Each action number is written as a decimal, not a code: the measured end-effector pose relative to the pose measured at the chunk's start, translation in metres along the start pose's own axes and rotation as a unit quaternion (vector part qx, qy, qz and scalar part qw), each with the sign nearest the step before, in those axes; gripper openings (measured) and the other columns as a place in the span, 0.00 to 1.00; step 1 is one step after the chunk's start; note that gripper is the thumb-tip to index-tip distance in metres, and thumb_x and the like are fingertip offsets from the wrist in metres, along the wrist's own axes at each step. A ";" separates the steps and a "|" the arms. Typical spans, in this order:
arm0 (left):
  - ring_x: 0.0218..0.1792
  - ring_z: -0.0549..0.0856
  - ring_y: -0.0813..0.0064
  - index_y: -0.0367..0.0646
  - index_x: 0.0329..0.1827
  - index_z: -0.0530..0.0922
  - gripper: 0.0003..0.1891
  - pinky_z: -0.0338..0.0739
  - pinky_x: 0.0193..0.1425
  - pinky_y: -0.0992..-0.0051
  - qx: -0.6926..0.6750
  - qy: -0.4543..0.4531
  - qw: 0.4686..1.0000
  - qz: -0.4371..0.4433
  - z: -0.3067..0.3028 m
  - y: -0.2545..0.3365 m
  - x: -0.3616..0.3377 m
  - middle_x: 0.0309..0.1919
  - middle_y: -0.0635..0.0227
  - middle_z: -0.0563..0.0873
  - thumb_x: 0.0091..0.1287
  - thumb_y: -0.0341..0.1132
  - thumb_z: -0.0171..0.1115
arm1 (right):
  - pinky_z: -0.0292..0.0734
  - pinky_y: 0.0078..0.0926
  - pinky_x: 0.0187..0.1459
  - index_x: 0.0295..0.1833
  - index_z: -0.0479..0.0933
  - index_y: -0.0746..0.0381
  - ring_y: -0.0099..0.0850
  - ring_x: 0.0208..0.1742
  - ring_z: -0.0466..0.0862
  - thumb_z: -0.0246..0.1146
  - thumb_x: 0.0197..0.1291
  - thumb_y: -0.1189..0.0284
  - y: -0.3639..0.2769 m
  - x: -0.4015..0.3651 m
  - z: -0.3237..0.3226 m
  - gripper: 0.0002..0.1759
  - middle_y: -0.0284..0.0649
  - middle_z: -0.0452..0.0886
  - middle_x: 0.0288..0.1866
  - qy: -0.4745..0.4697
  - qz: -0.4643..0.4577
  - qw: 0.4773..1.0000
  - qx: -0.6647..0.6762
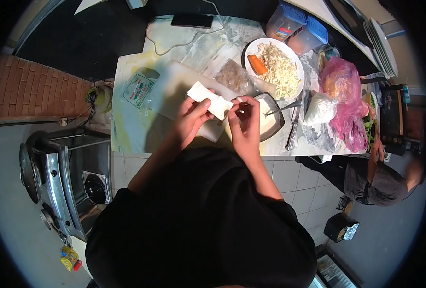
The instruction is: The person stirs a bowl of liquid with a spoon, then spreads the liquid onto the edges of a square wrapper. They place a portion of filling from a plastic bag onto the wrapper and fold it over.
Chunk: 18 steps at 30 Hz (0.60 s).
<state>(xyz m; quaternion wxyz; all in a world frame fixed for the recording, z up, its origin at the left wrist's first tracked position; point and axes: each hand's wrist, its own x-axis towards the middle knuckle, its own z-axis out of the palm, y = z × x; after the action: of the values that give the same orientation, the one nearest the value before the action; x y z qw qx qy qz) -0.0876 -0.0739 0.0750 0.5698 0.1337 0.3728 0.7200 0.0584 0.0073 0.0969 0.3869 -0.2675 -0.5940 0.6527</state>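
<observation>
A folded white wrapper-like piece point(210, 100) is held up between my two hands, over a white cutting board point(174, 79). My left hand point(192, 117) grips its left part between thumb and fingers. At its right end, the fingers of my right hand point(245, 122) are pinched on the edge. Just right of my right hand is a dark square bowl point(276, 130) of pale liquid with a spoon point(285, 107) in it. Behind lie a plastic bag of brownish food point(232, 76) and a white plate point(299, 79) with shredded food and a carrot piece point(257, 65).
A knife point(293, 129) lies right of the bowl. Farther right are a white bag point(320, 109) and a pink bag point(341, 81). Blue-lidded containers point(285, 21) and a phone point(192, 20) stand or lie at the back. Another person point(380, 177) is at the right.
</observation>
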 end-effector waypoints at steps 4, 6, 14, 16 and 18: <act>0.63 0.79 0.70 0.38 0.71 0.71 0.20 0.74 0.68 0.64 -0.035 -0.018 0.999 -0.029 -0.004 0.006 -0.001 0.63 0.62 0.79 0.80 0.35 0.53 | 0.75 0.33 0.55 0.59 0.75 0.66 0.38 0.51 0.77 0.61 0.64 0.82 -0.016 -0.005 -0.011 0.18 0.49 0.71 0.57 -0.026 -0.096 0.968 -0.232; 0.67 0.77 0.68 0.37 0.72 0.70 0.20 0.71 0.72 0.62 -0.056 -0.028 0.996 -0.057 -0.005 0.007 0.000 0.68 0.60 0.77 0.81 0.35 0.49 | 0.74 0.37 0.59 0.62 0.75 0.65 0.43 0.56 0.76 0.61 0.65 0.81 -0.013 -0.008 -0.017 0.19 0.50 0.70 0.59 -0.046 -0.156 0.937 -0.311; 0.68 0.76 0.69 0.35 0.73 0.69 0.21 0.69 0.74 0.63 -0.052 -0.043 0.994 -0.088 -0.004 0.005 0.000 0.66 0.61 0.78 0.81 0.35 0.48 | 0.71 0.40 0.63 0.61 0.76 0.64 0.46 0.60 0.74 0.62 0.64 0.80 -0.016 -0.009 -0.023 0.19 0.51 0.68 0.61 -0.048 -0.173 0.943 -0.280; 0.68 0.76 0.69 0.35 0.73 0.68 0.21 0.69 0.75 0.63 -0.051 -0.048 0.994 -0.085 -0.003 0.005 -0.001 0.66 0.62 0.78 0.81 0.35 0.49 | 0.71 0.40 0.64 0.61 0.76 0.64 0.47 0.60 0.74 0.62 0.64 0.79 -0.016 -0.008 -0.023 0.19 0.51 0.68 0.61 -0.057 -0.168 0.942 -0.284; 0.68 0.76 0.69 0.35 0.74 0.68 0.22 0.68 0.75 0.63 -0.051 -0.052 0.994 -0.079 -0.001 0.006 -0.001 0.66 0.62 0.78 0.81 0.34 0.49 | 0.70 0.39 0.63 0.61 0.76 0.65 0.43 0.58 0.75 0.61 0.66 0.76 -0.014 -0.006 -0.024 0.18 0.50 0.68 0.61 -0.070 -0.167 0.946 -0.269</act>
<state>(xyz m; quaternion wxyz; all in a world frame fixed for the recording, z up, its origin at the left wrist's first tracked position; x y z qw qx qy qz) -0.0918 -0.0759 0.0786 0.6499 0.1120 0.3151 0.6825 0.0842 0.0156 0.1064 0.3613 -0.2122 -0.8091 0.4120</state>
